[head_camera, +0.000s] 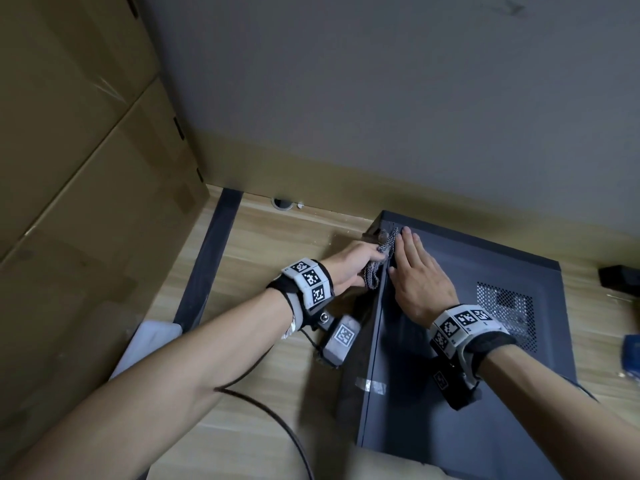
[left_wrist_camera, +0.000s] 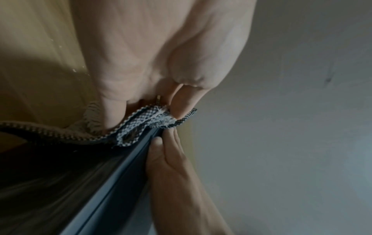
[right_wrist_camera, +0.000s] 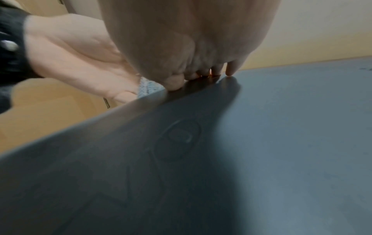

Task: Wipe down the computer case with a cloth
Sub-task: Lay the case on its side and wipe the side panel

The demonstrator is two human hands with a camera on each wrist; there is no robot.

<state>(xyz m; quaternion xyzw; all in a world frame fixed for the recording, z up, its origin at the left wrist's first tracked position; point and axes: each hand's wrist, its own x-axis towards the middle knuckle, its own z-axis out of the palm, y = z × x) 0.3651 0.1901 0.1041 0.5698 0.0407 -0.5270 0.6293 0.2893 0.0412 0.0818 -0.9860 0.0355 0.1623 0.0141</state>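
Near the counter's (head_camera: 263,237) back edge, the left hand (head_camera: 349,265) pinches the cloth (head_camera: 379,263) against the computer case (head_camera: 467,375) at its upper left edge. To its right, the right hand (head_camera: 420,278) lies flat, fingers straight, on top. Pressing sideways could slide the case toward the loose cable (head_camera: 277,424), or snag the cloth's frayed corner.

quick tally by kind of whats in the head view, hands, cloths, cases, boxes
hands: 2, left hand and right hand
cloths: 1, checked cloth
computer cases: 1, dark case
cardboard boxes: 2, stacked boxes
total: 6
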